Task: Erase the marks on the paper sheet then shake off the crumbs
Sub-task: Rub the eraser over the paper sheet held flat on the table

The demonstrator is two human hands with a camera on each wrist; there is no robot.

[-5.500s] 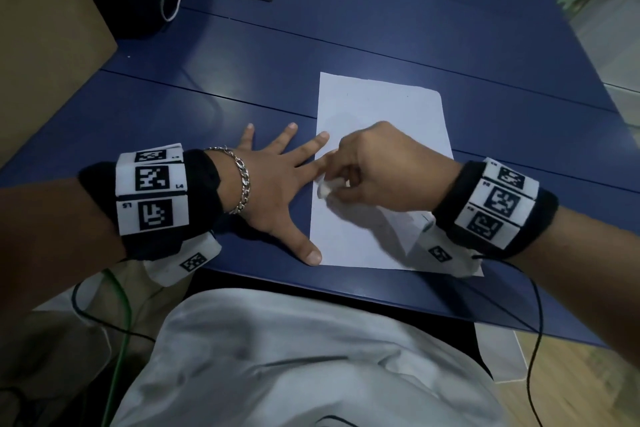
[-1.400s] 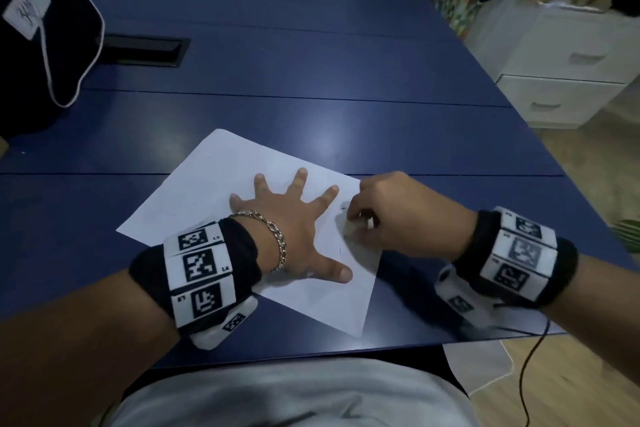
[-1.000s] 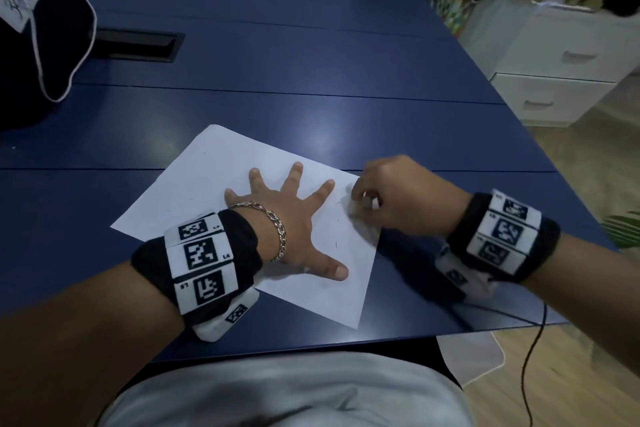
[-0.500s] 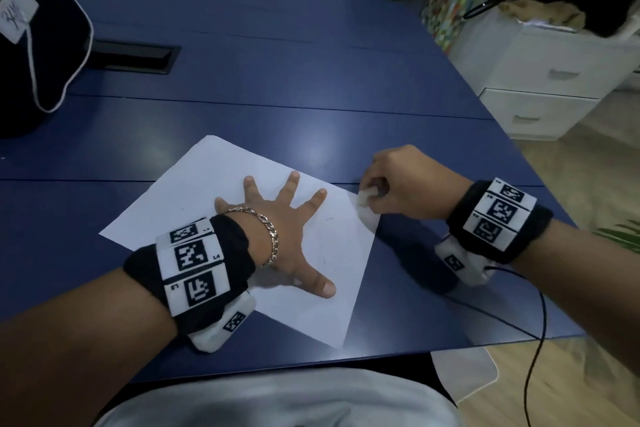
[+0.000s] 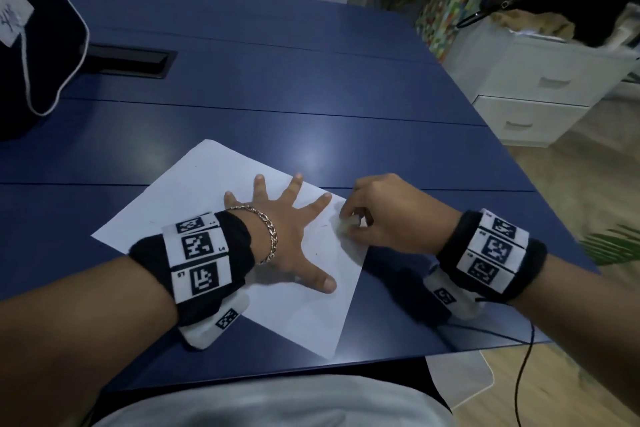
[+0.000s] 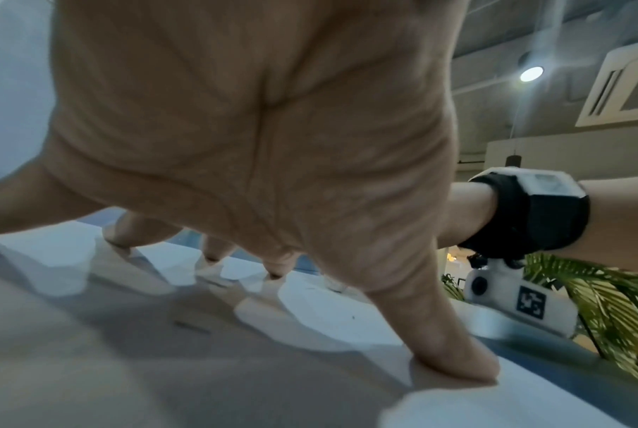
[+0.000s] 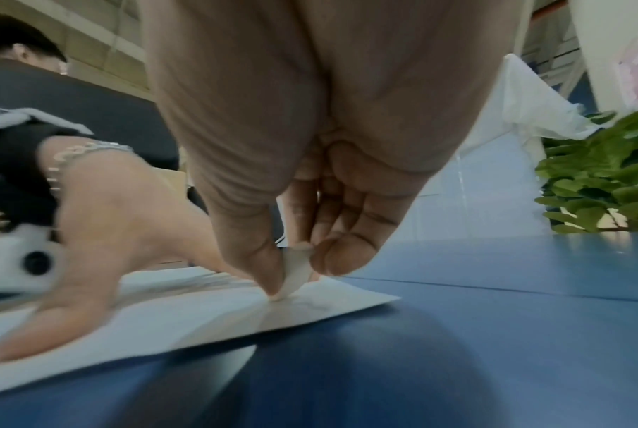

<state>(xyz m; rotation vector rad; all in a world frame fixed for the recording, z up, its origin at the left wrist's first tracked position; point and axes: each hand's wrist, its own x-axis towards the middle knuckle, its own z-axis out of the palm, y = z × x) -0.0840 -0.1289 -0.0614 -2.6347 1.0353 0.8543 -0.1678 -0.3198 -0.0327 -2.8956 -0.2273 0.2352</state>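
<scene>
Paper sheet (image 5: pixel 194 204), one: left hand (image 5: pixel 287 236) lay splayed flat on it; right hand (image 5: pixel 388 215) pinched one eraser (image 7: pixel 295 275) at its edge.

Dim overhead light; wrist views blurred, distorted.

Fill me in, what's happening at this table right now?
A person is rubbing marks off a sheet of paper on a blue table. The left hand is spread flat on the sheet, pinning it down. The right hand pinches a small white eraser and presses its tip on the paper near the right corner. A few faint marks still show by the left hand, so erasing looks unfinished, and the crumbs have not yet been shaken off.
</scene>
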